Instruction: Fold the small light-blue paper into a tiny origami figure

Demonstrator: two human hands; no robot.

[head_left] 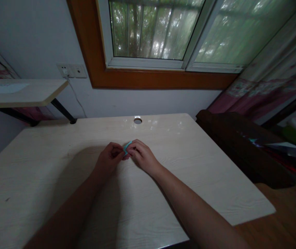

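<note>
Between my two hands is a small turquoise piece [127, 146], thin and bent; its exact kind is too small to make out. My left hand [108, 156] pinches its left side with thumb and fingers. From the right, my right hand [141, 154] grips the same piece, fingers curled and covering part of it. A bit of pink shows just below the turquoise piece, and I cannot tell whether it is a fingertip or something else. Both hands are just over the pale wood-grain desk [163, 135], near its middle.
A round cable hole [137, 120] pierces the desk near its back edge. At the left, a raised shelf [20, 97] stands on black legs. Behind are a wall socket [71, 71] with a cord and a window. Dark wooden furniture [230, 138] borders the right side.
</note>
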